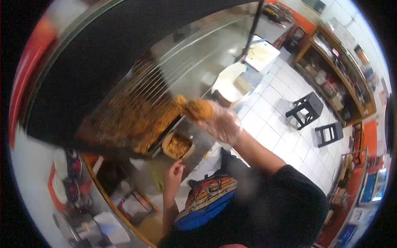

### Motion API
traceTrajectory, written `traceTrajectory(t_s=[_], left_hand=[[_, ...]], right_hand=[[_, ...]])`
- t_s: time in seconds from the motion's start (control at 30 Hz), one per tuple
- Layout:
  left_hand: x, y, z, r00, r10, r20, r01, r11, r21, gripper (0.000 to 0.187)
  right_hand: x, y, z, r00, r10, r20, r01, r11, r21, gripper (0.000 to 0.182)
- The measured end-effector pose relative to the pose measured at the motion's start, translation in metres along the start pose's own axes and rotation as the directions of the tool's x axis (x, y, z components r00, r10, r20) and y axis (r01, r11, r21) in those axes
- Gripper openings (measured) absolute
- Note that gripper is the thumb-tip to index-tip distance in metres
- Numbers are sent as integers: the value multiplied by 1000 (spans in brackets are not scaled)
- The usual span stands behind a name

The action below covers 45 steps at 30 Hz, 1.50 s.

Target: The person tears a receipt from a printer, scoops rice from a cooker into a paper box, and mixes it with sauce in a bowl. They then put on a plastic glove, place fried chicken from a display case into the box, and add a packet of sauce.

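Note:
My right hand (225, 126), in a clear plastic glove, is raised over the counter and closed around a piece of golden-brown fried chicken (198, 109). The chicken sticks out past the fingers, in front of the rack's edge. Below it, a paper-lined container (187, 155) holds small golden-brown food pieces. My left hand (174, 172) is bare, just under that container's near side, with its fingers half curled and slightly apart. Nothing shows between them.
A wire rack (144, 78) inside the glass-sided case carries many browned pieces at its lower end. Beyond stand a round white-topped container (225, 82) and a white cutting board (262, 53). Black stools (308, 109) stand on the tiled floor, near wooden shelves (331, 66).

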<state>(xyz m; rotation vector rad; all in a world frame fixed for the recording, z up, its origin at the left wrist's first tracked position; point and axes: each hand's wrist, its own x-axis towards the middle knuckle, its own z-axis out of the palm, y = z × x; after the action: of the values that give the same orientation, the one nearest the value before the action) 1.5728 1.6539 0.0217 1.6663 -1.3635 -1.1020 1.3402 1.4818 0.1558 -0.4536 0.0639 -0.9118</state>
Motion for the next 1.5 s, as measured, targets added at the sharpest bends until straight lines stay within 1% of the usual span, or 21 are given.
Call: traceTrajectory(t_s=[0.17,0.2,0.23,0.3,0.33,0.43,0.5,0.6,0.77,0.8,0.83,0.87,0.9,0.97,1.03,1.07,1.13,1.27,1.37,1.4,1.5], left_hand=[[45,94,68,989,63,-131,-65,998,-11,21],[60,109,84,980,107,-170,-105,994,20,22],[79,120,103,965,153,-214,-146,988,51,24],[136,146,140,789,445,-425,-285,876,388,41],[168,162,163,652,583,-485,-297,785,544,51],[242,241,224,484,545,-685,80,751,655,73],[279,242,240,549,249,-798,105,927,361,83],[317,260,249,458,11,-889,155,984,92,79],[341,267,252,320,-101,-942,208,978,-34,81],[336,250,246,287,-130,-949,220,973,-67,82],[337,234,239,253,-112,-961,132,988,-81,90],[338,223,230,214,-89,-973,43,996,-82,97],[338,224,224,167,-122,-978,11,992,-122,96],[339,208,202,50,-142,-989,66,988,-139,90],[325,199,181,-19,-130,-991,161,978,-132,86],[316,202,175,-13,-130,-991,158,979,-130,86],[290,192,158,9,-39,-999,43,998,-38,86],[283,268,159,-36,-203,-979,-25,979,-202,91],[254,178,98,-159,-130,-979,99,984,-147,90],[249,176,95,-240,-136,-961,85,983,-161,85],[244,203,138,-314,210,-926,444,895,52,68]], right_hand=[[-59,-144,-61,917,-277,-286,270,961,-67,52],[-63,-185,-92,863,-423,-277,108,689,-716,48],[-54,-227,-125,815,-496,-301,233,755,-613,45],[-38,-310,-189,698,-629,-341,507,771,-386,38],[-22,-356,-241,632,-696,-342,493,701,-515,37],[47,-446,-351,458,-814,-357,462,561,-687,41],[106,-490,-409,434,-838,-331,394,507,-767,40],[206,-535,-467,458,-847,-268,176,382,-907,36],[323,-567,-521,566,-817,108,-8,-137,-991,43],[340,-568,-558,738,-666,-104,-285,-169,-944,44],[344,-571,-531,744,-602,-290,-460,-147,-875,37],[332,-580,-492,806,-512,-297,-462,-230,-856,35],[344,-576,-529,846,-513,-143,-287,-213,-934,31],[358,-577,-568,804,-588,-87,-31,105,-994,39],[317,-587,-499,850,-501,-164,107,468,-877,42],[292,-590,-450,786,-564,-252,-26,378,-926,39],[247,-593,-407,805,-445,-393,3,664,-747,54],[162,-585,-384,939,-241,-247,38,782,-622,74],[103,-556,-353,998,-30,-46,3,861,-509,81],[88,-539,-330,986,30,-166,-118,824,-554,90],[54,-483,-306,931,363,-21,-339,846,-411,99]])
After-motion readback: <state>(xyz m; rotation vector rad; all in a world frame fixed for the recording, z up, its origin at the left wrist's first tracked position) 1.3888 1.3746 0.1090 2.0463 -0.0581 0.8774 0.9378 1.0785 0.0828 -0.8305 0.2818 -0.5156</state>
